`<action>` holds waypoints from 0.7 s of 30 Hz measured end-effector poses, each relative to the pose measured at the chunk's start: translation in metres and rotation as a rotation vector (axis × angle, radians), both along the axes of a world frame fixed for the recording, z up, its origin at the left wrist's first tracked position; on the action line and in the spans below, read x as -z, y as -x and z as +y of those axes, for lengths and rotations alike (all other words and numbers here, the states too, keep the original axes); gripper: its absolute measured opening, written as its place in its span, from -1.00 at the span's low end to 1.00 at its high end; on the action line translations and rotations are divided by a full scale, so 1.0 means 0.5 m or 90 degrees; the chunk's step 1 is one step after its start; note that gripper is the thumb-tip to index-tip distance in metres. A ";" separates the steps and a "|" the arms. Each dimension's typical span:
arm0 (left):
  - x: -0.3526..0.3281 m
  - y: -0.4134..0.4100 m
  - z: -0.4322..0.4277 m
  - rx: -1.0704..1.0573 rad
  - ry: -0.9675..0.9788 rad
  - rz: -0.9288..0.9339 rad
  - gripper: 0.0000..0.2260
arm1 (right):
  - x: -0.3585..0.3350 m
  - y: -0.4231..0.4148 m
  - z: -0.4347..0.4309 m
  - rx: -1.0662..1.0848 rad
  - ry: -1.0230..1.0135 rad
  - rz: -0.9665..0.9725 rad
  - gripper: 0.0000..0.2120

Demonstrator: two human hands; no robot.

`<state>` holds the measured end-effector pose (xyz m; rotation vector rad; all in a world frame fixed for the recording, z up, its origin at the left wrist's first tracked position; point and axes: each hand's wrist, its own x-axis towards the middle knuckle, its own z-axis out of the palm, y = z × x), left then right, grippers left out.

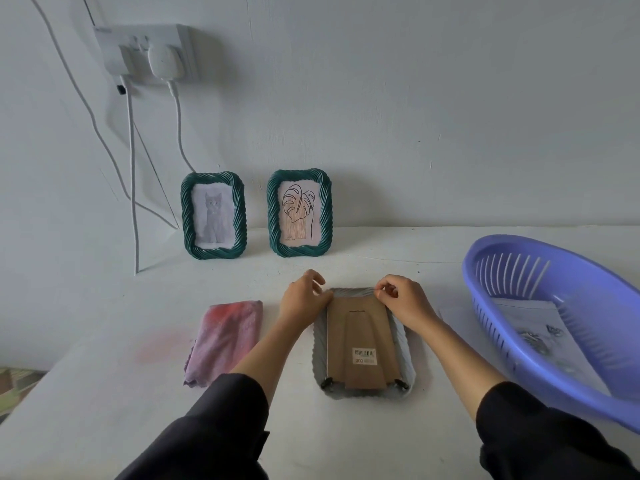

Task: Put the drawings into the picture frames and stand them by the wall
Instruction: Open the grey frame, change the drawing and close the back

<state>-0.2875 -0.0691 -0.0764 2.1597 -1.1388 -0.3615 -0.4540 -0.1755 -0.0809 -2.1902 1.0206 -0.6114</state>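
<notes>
A pale grey picture frame (405, 344) lies face down on the white table, its brown cardboard back (360, 344) with a barcode sticker facing up. My left hand (304, 299) presses on the frame's far left corner. My right hand (401, 299) pinches at the far right corner, fingers curled on a small clip there. Two dark green frames stand by the wall: one with a cat drawing (213, 216), one with a leaf drawing (299, 213). More drawings (530, 327) lie in the purple basket.
A purple slotted basket (568, 271) sits at the right edge of the table. A pink folded cloth (225, 341) lies left of the frame. White cables (133, 188) hang from a wall socket (152, 53) down to the table's far left.
</notes>
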 end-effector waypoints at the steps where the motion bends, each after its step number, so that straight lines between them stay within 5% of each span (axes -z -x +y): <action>1: 0.004 0.002 0.004 0.000 0.016 0.022 -0.72 | 0.004 0.007 0.007 0.005 -0.012 -0.017 -0.87; 12: 0.028 0.060 0.112 0.019 0.078 0.073 -0.81 | 0.046 0.103 0.133 0.012 0.061 -0.081 -0.88; 21: 0.034 0.099 0.222 0.095 0.077 0.073 -0.80 | 0.045 0.179 0.227 -0.015 -0.023 -0.052 -0.76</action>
